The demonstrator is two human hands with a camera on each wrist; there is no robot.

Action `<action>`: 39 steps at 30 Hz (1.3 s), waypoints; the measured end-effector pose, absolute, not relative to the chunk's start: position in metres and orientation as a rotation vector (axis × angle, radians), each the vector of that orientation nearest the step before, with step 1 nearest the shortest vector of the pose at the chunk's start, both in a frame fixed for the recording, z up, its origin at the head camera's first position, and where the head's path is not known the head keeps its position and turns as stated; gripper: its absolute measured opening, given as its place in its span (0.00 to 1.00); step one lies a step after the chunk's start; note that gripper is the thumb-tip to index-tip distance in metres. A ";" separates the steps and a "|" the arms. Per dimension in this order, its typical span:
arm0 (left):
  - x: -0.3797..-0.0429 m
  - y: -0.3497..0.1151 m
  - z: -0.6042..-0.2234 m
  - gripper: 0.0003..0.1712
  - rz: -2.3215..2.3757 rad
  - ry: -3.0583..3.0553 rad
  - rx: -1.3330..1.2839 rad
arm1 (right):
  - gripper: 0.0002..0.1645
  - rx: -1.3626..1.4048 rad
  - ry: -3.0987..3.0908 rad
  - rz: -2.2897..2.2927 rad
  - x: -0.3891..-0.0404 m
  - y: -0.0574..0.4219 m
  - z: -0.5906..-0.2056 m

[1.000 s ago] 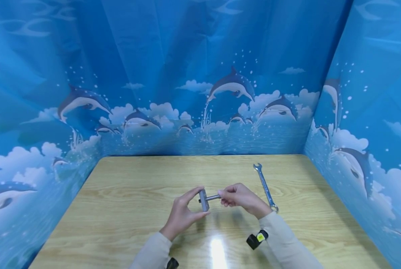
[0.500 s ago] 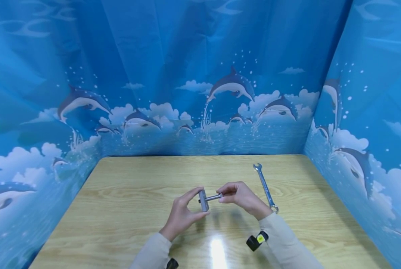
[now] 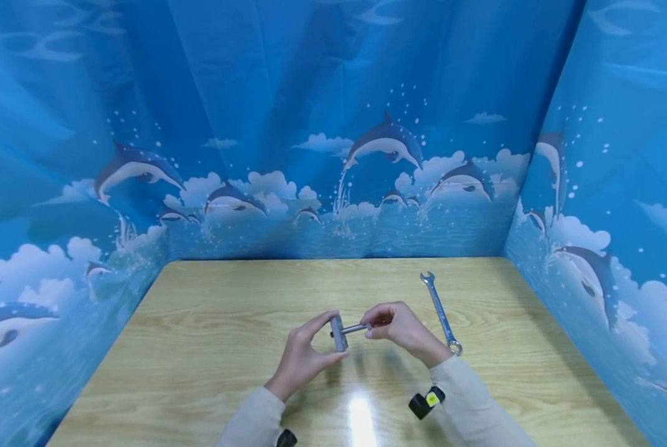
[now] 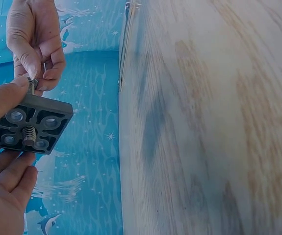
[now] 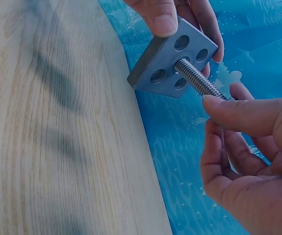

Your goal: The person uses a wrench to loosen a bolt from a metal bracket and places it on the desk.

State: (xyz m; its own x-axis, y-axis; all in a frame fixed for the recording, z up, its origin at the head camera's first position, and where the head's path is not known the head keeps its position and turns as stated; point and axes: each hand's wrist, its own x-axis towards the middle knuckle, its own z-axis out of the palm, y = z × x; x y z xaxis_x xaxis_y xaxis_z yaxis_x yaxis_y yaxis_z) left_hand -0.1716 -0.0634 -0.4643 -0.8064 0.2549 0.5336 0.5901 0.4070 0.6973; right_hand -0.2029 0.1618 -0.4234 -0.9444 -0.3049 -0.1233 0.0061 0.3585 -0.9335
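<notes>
In the head view my left hand point(image 3: 304, 352) grips a square grey metal plate point(image 3: 339, 334) by opposite edges, thumb on one side and fingers on the other. A threaded bolt point(image 5: 199, 81) passes through the plate's centre. Its short tip point(image 4: 29, 137) sticks out of the ribbed side in the left wrist view, with several round holes around it. My right hand point(image 3: 403, 330) pinches the bolt's far end between thumb and fingers. Those fingers partly cover that end. Plate and bolt are held above the table, the bolt pointing right.
A combination wrench point(image 3: 441, 313) lies on the wooden table point(image 3: 227, 298) just beyond my right wrist, open end away from me. Blue dolphin-print curtains point(image 3: 289, 124) enclose the table at the back and both sides.
My right fingers have shifted their hold on the bolt's end, first loosening and spreading, then pinching with the thumb lower. My left hand and the plate have stayed in place.
</notes>
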 end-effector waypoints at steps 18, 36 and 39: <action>-0.173 -0.065 -0.466 0.45 -1.334 -2.264 -0.757 | 0.41 -0.273 2.117 -1.588 -0.203 0.166 -0.429; -0.171 -0.065 -0.465 0.44 -1.332 -2.285 -0.746 | 0.20 -0.271 2.130 -1.617 -0.203 0.168 -0.424; -0.171 -0.065 -0.465 0.44 -1.333 -2.292 -0.739 | 0.20 -0.298 2.155 -1.628 -0.204 0.170 -0.425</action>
State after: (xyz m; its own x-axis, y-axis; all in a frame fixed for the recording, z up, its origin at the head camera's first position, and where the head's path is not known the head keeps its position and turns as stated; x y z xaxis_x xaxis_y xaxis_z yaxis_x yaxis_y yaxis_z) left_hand -0.1709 -0.0645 -0.4654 -0.7865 0.2469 0.5660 0.6141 0.4095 0.6747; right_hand -0.2036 0.1698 -0.4254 -0.8884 -0.4130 -0.2005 0.0800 0.2909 -0.9534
